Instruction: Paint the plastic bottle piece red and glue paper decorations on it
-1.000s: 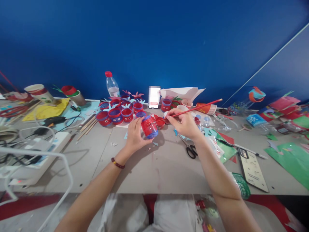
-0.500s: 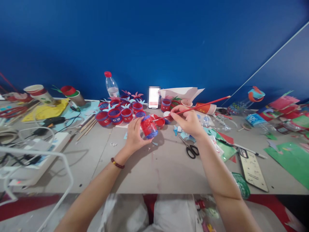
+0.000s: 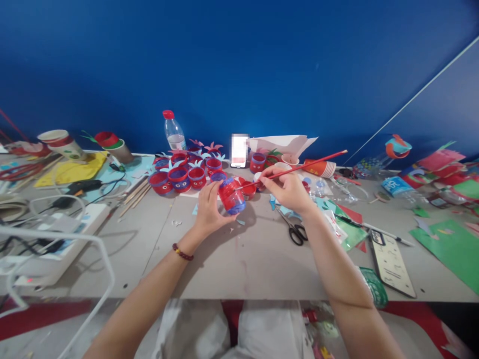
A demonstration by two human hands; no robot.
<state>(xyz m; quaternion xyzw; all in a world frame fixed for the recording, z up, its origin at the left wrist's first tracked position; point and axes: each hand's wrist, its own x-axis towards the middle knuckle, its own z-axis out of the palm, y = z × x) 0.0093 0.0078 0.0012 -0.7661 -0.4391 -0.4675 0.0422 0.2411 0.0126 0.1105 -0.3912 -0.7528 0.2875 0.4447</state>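
My left hand grips a small plastic cup painted red and blue, tilted above the table. Between the fingers of my right hand is a long red paintbrush, its tip against the cup's red side. Just behind the cup stands a red paint pot, and a white lid or pot is partly hidden by my right fingers. Several finished-looking red and blue cups with paper leaves and eyes stand left of my hands.
Scissors and a phone lie to the right. A power strip, glue gun and wooden sticks are at the left. A lit phone leans on the blue wall, near a plastic bottle.
My right hand has shifted slightly left, and the brush tip has moved left across the cup's red side. The brush's far end has swung left and a little lower. The left hand barely moves.
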